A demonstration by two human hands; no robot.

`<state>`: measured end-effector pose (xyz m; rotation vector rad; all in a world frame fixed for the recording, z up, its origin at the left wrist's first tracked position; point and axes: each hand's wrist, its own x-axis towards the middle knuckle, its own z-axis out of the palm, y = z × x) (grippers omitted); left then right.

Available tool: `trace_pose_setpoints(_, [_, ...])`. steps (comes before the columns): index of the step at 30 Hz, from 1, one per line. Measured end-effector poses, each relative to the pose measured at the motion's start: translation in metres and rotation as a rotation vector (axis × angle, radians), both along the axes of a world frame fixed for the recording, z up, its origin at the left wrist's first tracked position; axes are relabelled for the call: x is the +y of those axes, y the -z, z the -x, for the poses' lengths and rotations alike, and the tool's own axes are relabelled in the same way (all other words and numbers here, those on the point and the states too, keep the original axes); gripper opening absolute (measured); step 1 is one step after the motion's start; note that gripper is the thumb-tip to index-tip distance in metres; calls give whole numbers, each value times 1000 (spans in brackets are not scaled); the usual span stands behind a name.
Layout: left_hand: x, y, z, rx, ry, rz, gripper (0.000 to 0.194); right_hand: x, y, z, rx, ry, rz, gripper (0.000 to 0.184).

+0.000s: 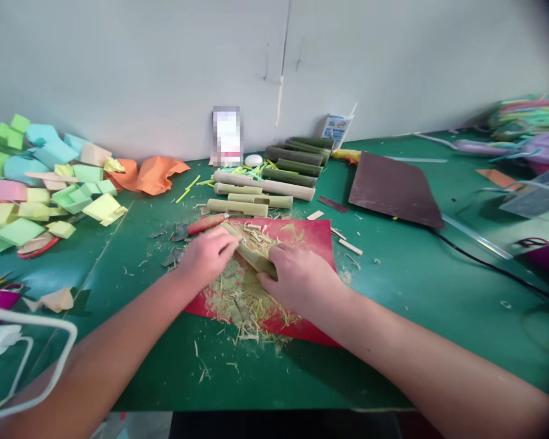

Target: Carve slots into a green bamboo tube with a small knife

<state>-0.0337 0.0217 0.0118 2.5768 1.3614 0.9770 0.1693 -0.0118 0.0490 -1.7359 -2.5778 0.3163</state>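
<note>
My right hand [295, 274] is wrapped round the near end of a pale green bamboo tube [255, 257], which lies at a slant over a red sheet [318, 244]. At the tube's far end, the fingers of my left hand [213, 249] are curled and pinched together. A small dark spot shows at those fingertips, but what they grip is hidden. Shavings and pale dust [240, 299] cover much of the sheet under both hands. Just beyond my left hand lies a red-handled tool [207, 224], with dark grey scraps [179, 233] beside it.
Behind the sheet lie several bamboo tubes [274, 184], pale in front, dark green behind. A phone-like screen [227, 137] leans on the wall. Folded coloured paper [50, 177] heaps up at left beside orange paper [150, 175]. A dark brown board [393, 189] and black cable [489, 265] lie right.
</note>
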Motion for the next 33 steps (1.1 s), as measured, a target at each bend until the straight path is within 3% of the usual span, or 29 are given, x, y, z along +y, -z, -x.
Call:
trace_pose_setpoints(3, [-1,0,-2,-22,-36,-24,18,0,2,0,8,2,-11,22])
trace_pose_setpoints(6, [-1,1,-2,7,26,67,18,1,3,-1,30,-13,-19,20])
trace_pose_setpoints(9, [-2,0,-2,-52,-66,1,18,1,4,-1,27,-8,-18,21])
trace_pose_setpoints(13, [-2,0,-2,-30,40,61,18,0,2,0,-14,-17,-8,21])
trace_pose_setpoints(18, [10,3,7,-94,-59,-15,17,-2,0,1,-68,-19,-35,27])
trace_pose_setpoints(24, [15,5,12,-103,-59,-13,18,-4,1,0,-60,-36,-108,32])
trace_pose_setpoints(29, [13,4,9,-97,-91,-26,17,-5,-1,3,-48,-49,-62,31])
trace_pose_setpoints(33, [4,1,1,-31,17,23,17,-6,-2,5,-26,-52,-49,26])
